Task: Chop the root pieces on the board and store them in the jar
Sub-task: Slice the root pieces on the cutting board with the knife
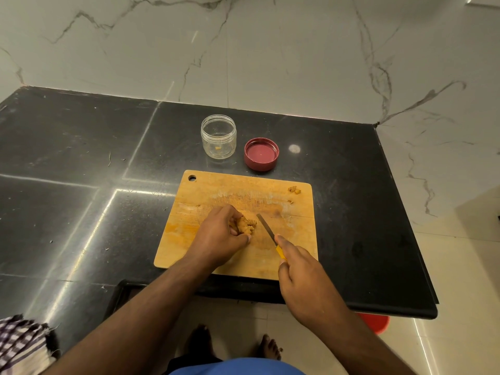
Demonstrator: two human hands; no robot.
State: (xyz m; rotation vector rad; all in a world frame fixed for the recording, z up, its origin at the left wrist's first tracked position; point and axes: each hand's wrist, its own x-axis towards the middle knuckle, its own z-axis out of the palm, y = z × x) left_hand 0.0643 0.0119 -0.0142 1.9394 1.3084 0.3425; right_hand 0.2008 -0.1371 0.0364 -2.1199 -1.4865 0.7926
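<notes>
Standing at a black stone counter (pixel 81 158), a person works over a wooden cutting board (pixel 216 190) that lies near the front edge. The left hand (pixel 220 236) rests on the middle of the board, its fingers (pixel 232 212) curled round a small heap of yellowish root pieces (pixel 246 224), holding them in place. The right hand (pixel 303 277) grips a small knife (pixel 266 230) by its yellow handle, fingers clenched round it and the forefinger laid along the top. The blade slants up and to the left, its tip just beside the heap on the right; whether it touches the board cannot be told.

A few loose root scraps (pixel 294 190) lie at the far right corner of the board, well apart from the heap. Behind the board stands an open clear plastic jar (pixel 218 136), upright, with a tiny yellow bit at the bottom. Its dark red lid (pixel 261 154) lies just beside it on the right, inner side up. A white marble wall (pixel 243 50) rises behind the counter. A checked cloth (pixel 21 339) shows at the lower left, bare feet (pixel 270 347) on the pale floor below, and something red (pixel 376 322) under the counter's right end.
</notes>
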